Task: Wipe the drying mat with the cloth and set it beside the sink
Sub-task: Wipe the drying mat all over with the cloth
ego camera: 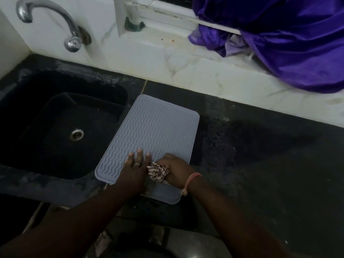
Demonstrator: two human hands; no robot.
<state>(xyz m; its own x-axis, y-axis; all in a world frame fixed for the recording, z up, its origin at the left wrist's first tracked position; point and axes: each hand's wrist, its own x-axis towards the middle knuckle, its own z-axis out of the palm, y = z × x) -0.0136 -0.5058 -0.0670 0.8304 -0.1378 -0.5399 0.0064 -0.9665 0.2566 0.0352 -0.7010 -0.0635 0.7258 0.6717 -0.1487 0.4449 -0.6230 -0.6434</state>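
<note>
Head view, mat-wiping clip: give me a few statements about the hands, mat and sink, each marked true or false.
1. The right hand grips the bunched cloth on the mat. True.
2. The left hand is curled into a fist. False: its fingers lie flat, pressing on the mat.
3. The mat lies on the counter right of the sink. True.
4. Water runs from the tap. False: no stream shows.
5. The purple fabric covers the mat. False: it sits on the ledge behind, apart from the mat.
</note>
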